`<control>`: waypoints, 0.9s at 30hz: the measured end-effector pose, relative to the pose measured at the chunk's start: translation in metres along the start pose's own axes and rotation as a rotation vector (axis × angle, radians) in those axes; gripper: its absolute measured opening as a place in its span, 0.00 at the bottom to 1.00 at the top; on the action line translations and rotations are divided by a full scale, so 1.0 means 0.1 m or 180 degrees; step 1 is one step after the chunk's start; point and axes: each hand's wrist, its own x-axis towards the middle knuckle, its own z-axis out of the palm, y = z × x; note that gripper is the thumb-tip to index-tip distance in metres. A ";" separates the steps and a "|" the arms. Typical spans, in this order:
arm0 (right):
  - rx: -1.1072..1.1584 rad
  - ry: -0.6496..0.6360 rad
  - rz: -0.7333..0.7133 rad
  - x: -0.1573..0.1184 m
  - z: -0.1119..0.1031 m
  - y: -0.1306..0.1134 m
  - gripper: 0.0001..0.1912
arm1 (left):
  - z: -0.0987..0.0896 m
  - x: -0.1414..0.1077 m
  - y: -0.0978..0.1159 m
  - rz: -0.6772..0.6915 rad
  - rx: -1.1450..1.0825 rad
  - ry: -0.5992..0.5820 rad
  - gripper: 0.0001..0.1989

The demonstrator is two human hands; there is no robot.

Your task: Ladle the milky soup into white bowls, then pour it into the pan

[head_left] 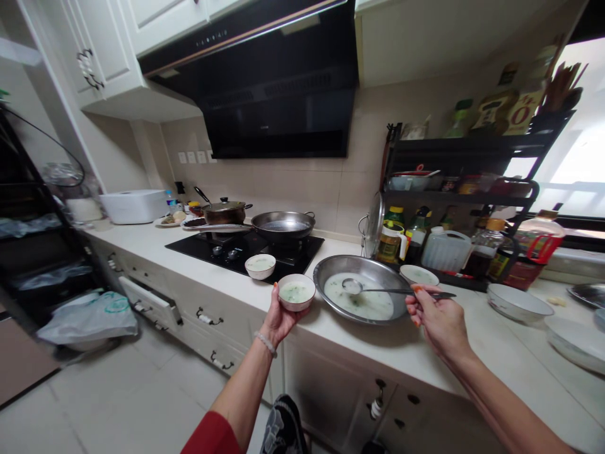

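Note:
Near the counter's front edge, my left hand (278,321) is closed around a small white bowl (297,293) that holds pale soup with green bits. My right hand (435,315) grips the dark handle of a ladle (352,287). Its metal head rests at the surface of the milky soup (366,310) inside a wide steel basin (399,315). Beyond the left bowl, a second filled bowl (259,266) sits by the stove's front edge. A third bowl (420,275) with soup stands behind the basin, close to my right hand.
A frying pan (283,225) and a lidded pot (227,211) stand on the black stove (189,247). More white bowls (520,302) are at the right. A black rack (439,197) with bottles stands behind them. An open drawer (149,302) juts out at lower left.

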 end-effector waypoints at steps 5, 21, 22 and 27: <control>0.0015 0.0030 0.0029 0.00 0.02 0.00 0.37 | 0.00 0.00 0.00 0.0002 0.0006 0.0005 0.35; 0.0333 -0.0403 -0.0137 -0.10 0.55 -0.23 0.29 | 0.00 0.00 -0.01 -0.0023 -0.0012 -0.0040 0.35; 0.0349 -0.0453 -0.0146 -0.12 0.60 -0.23 0.28 | 0.00 0.00 0.00 -0.0026 -0.0009 -0.0050 0.36; 0.0253 -0.0729 -0.0150 -0.21 0.78 -0.21 0.27 | 0.01 -0.01 -0.01 -0.0028 -0.0008 -0.0098 0.37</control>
